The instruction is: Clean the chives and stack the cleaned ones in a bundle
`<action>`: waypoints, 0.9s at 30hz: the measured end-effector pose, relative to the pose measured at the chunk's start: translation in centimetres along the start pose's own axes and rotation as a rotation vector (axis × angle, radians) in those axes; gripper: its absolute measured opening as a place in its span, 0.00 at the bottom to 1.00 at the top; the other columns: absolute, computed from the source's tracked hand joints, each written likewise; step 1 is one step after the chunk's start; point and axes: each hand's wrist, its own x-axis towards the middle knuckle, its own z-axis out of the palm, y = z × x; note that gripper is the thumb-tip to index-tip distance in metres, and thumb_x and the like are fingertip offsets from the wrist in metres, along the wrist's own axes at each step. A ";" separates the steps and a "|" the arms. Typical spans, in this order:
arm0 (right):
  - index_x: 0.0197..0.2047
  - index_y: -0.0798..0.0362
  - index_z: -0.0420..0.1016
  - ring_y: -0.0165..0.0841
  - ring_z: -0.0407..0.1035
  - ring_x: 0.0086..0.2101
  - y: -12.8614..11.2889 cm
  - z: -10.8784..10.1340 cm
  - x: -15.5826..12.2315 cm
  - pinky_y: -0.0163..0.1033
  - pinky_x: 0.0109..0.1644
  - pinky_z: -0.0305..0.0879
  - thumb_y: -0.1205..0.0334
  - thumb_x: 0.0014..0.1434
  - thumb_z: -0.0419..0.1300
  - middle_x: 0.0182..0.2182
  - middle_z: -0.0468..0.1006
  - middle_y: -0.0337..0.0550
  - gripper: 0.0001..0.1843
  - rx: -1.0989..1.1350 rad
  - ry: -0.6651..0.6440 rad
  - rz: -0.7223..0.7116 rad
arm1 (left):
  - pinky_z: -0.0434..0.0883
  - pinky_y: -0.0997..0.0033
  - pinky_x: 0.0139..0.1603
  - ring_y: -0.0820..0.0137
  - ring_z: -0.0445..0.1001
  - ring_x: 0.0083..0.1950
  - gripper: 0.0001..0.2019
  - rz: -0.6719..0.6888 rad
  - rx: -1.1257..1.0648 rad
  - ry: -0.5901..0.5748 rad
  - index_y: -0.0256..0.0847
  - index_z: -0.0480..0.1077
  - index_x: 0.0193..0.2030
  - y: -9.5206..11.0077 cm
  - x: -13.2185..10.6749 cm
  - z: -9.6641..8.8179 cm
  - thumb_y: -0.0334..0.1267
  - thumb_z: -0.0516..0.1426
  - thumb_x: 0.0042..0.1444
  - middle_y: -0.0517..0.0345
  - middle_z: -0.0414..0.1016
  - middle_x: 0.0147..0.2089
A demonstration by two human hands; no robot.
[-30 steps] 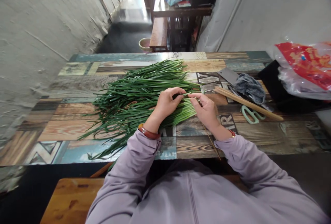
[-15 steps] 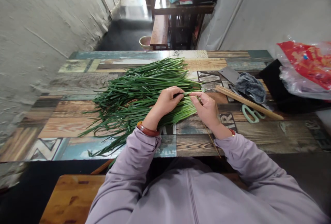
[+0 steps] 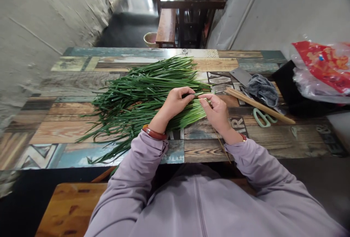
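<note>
A large spread of garlic chives (image 3: 128, 94) lies across the table, dark leaves to the left and pale stem ends to the right. Above the nearer stems, my left hand (image 3: 177, 102) is closed, thumb and forefinger pinching a chive. Just to its right, my right hand (image 3: 216, 111) pinches at the stem end, fingertips almost touching the left ones. What exactly lies between the fingertips is partly hidden. A thin straw-coloured strand (image 3: 222, 146) hangs below my right hand towards the table's front edge.
On the right lie a wooden stick (image 3: 259, 105), green-handled scissors (image 3: 264, 117), a dark grey cloth (image 3: 262, 89) and a flat metal blade (image 3: 240, 75). Behind them is a red and clear plastic bag (image 3: 322, 69). A bench (image 3: 166, 27) and basket (image 3: 150, 39) stand beyond the patchwork-patterned table (image 3: 213, 153).
The view has shifted slightly, so the whole scene sits a little higher and further left. Both hands keep their pinch over the stems, with only small finger movement.
</note>
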 end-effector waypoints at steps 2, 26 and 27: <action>0.41 0.53 0.79 0.31 0.72 0.31 0.0 0.0 0.0 0.37 0.38 0.67 0.54 0.62 0.58 0.35 0.82 0.43 0.13 0.001 -0.002 0.004 | 0.68 0.73 0.42 0.72 0.72 0.36 0.10 0.001 -0.009 -0.011 0.34 0.78 0.37 0.1 -0.1 0.0 0.37 0.57 0.58 0.58 0.78 0.34; 0.41 0.53 0.80 0.31 0.71 0.29 -0.3 -0.1 -0.1 0.37 0.37 0.67 0.54 0.62 0.58 0.33 0.83 0.42 0.14 -0.032 -0.005 0.000 | 0.67 0.72 0.40 0.72 0.69 0.35 0.12 0.005 -0.061 -0.001 0.35 0.74 0.32 0.2 -0.1 0.0 0.40 0.55 0.59 0.58 0.75 0.32; 0.41 0.53 0.80 0.31 0.71 0.29 -0.3 -0.1 -0.1 0.37 0.37 0.67 0.54 0.62 0.58 0.33 0.83 0.42 0.14 -0.030 -0.003 -0.005 | 0.67 0.72 0.40 0.71 0.69 0.35 0.12 0.007 -0.058 -0.001 0.35 0.74 0.32 0.2 -0.1 0.0 0.40 0.55 0.59 0.58 0.75 0.32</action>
